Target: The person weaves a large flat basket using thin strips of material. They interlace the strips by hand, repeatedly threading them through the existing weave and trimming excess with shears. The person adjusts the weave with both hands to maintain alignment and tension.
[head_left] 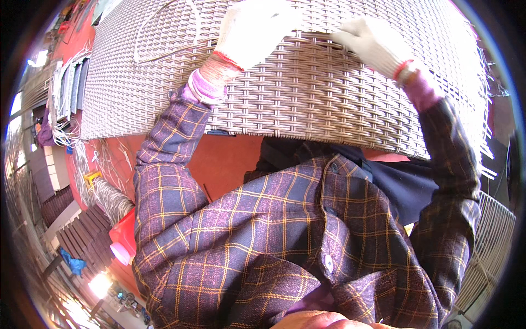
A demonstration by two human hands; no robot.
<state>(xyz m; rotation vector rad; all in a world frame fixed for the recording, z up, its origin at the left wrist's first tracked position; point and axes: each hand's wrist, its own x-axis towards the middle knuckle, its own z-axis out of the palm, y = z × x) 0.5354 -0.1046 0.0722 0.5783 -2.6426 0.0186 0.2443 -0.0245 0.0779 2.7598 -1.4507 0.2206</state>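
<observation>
A grey-brown woven wicker panel [307, 104] spreads across the upper view in front of me. Both my hands wear white knitted gloves with red cuffs. My left hand [257, 30] lies low over the weave, its fingers curled together and washed out by bright light, so what they grip is hidden. A little to the right, my right hand [372, 44] pinches a wicker strand at the weave with thumb and fingers. Between the hands runs a dark gap in the weave. A loose pale strand [198, 24] loops over the panel left of my left hand and passes beneath that wrist.
Loose strand ends stick out along the panel's right edge. On the left are bundles of pale strand [109, 197], a red container [125, 233] with a pink cap, and grey flat pieces [71, 88]. The floor [224, 164] is red. Slatted brown pieces [82, 233] lie farther left.
</observation>
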